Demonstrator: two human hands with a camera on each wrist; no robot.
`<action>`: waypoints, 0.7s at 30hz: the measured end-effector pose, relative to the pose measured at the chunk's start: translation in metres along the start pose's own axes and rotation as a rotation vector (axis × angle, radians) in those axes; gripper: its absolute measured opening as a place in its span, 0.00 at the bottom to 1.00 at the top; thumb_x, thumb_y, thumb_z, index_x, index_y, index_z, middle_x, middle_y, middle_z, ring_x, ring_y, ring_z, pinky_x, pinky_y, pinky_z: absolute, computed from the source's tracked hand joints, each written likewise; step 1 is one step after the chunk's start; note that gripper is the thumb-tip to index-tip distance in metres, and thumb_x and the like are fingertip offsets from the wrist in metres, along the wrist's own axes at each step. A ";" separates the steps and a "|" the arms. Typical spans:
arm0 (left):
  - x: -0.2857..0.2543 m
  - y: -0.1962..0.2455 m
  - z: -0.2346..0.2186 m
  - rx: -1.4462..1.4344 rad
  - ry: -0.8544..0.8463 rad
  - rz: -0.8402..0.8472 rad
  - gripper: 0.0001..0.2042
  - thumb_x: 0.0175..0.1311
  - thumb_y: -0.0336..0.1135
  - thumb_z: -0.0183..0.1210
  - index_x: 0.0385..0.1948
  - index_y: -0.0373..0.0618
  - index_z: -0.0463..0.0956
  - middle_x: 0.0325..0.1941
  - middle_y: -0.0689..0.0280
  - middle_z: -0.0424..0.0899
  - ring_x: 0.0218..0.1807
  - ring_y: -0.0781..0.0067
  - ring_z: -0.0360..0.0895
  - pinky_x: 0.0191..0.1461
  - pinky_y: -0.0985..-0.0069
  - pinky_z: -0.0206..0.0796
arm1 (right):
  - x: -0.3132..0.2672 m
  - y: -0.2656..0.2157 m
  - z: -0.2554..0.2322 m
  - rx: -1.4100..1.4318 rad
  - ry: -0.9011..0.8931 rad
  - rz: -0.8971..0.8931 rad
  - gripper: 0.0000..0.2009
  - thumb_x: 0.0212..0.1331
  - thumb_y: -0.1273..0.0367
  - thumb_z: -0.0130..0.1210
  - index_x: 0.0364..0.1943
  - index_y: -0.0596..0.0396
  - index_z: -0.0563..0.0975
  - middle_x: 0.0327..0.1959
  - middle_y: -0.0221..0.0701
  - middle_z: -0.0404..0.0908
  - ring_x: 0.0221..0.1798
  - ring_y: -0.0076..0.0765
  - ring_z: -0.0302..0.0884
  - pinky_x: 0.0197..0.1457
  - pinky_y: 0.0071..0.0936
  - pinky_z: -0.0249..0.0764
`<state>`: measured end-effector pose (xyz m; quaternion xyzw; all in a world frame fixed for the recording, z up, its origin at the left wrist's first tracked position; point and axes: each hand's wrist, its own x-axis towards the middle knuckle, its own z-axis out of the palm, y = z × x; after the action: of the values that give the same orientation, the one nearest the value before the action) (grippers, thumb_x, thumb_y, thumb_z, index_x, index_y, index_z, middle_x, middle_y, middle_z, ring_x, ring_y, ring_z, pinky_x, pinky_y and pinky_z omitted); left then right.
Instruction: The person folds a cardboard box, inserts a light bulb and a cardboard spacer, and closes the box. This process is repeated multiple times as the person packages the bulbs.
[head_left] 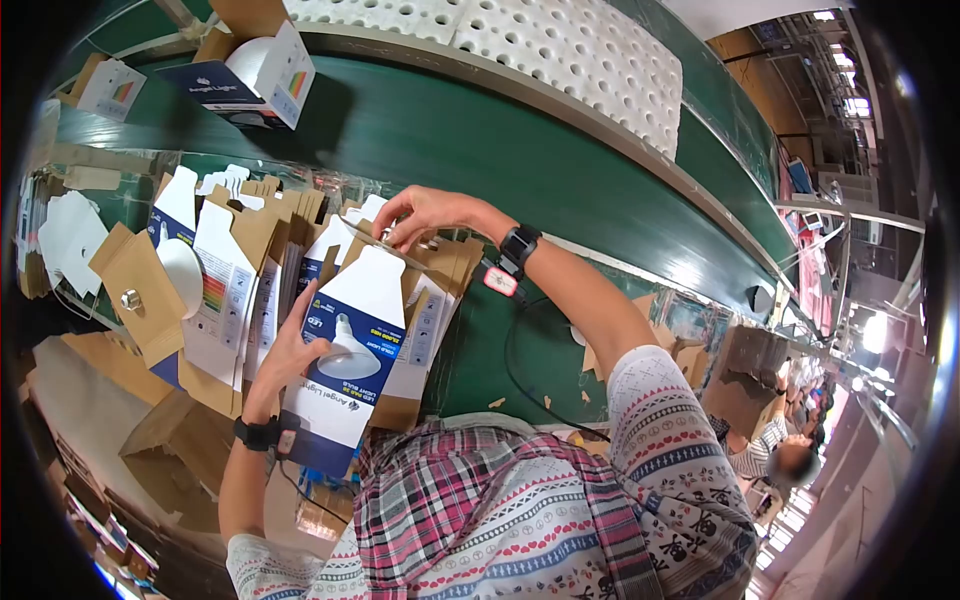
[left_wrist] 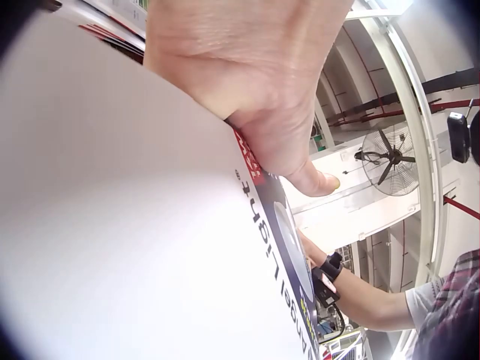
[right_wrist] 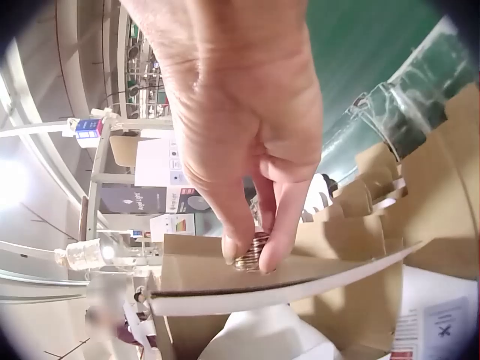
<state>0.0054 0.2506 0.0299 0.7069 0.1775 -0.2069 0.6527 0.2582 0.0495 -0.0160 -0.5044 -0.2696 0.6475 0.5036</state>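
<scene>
My left hand (head_left: 290, 355) grips a blue and white light bulb box (head_left: 345, 425) by its side, thumb on the printed front; its other fingers are hidden behind. The left wrist view shows the thumb along the edge of the carton (left_wrist: 127, 210). At the box's upper end, my right hand (head_left: 430, 215) reaches down from above. Its fingertips pinch the metal screw base of a bulb (right_wrist: 253, 251), which pokes up through a cardboard insert (right_wrist: 202, 262). Beneath that insert shows the bulb's white body.
Left of the box, another cardboard insert (head_left: 125, 265) holds a white bulb (head_left: 180, 278) among several standing cartons. Beyond them runs a green conveyor belt (head_left: 450, 140), with an open bulb box (head_left: 220, 85) on it and a perforated white foam tray (head_left: 580, 60) behind.
</scene>
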 end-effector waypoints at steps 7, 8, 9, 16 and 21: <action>0.002 0.001 -0.002 0.029 -0.013 -0.031 0.54 0.42 0.65 0.62 0.67 0.38 0.47 0.62 0.50 0.64 0.60 0.62 0.66 0.62 0.72 0.58 | 0.021 0.020 0.023 -0.203 -0.032 -0.009 0.12 0.50 0.73 0.61 0.41 0.59 0.78 0.38 0.26 0.78 0.39 0.19 0.74 0.45 0.20 0.73; 0.002 0.001 -0.001 0.032 -0.004 -0.039 0.53 0.43 0.63 0.63 0.67 0.38 0.48 0.62 0.50 0.64 0.60 0.62 0.66 0.62 0.73 0.58 | 0.021 0.032 0.028 -0.284 -0.026 -0.175 0.13 0.50 0.73 0.61 0.41 0.59 0.78 0.38 0.26 0.78 0.39 0.20 0.73 0.46 0.21 0.73; 0.002 -0.001 -0.001 0.035 0.005 -0.047 0.51 0.44 0.61 0.63 0.67 0.38 0.48 0.62 0.50 0.64 0.60 0.62 0.66 0.62 0.73 0.58 | 0.019 0.043 0.036 -0.363 -0.021 -0.342 0.14 0.50 0.72 0.61 0.42 0.59 0.77 0.38 0.26 0.79 0.38 0.20 0.72 0.46 0.21 0.72; 0.002 -0.009 0.002 0.070 0.024 -0.021 0.51 0.44 0.64 0.62 0.66 0.39 0.51 0.66 0.50 0.60 0.66 0.56 0.59 0.68 0.69 0.50 | 0.048 0.103 0.041 0.249 -0.146 0.102 0.16 0.59 0.62 0.54 0.47 0.58 0.76 0.39 0.27 0.80 0.37 0.17 0.73 0.41 0.19 0.73; 0.004 -0.009 0.006 0.128 0.032 0.023 0.53 0.41 0.69 0.61 0.66 0.40 0.51 0.63 0.50 0.62 0.65 0.55 0.61 0.67 0.66 0.52 | 0.043 0.148 0.055 0.362 0.149 0.173 0.22 0.60 0.53 0.51 0.49 0.56 0.76 0.44 0.31 0.80 0.44 0.24 0.76 0.45 0.24 0.73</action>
<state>0.0040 0.2452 0.0194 0.7523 0.1663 -0.1988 0.6057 0.1518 0.0464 -0.1400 -0.4734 -0.0666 0.6871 0.5472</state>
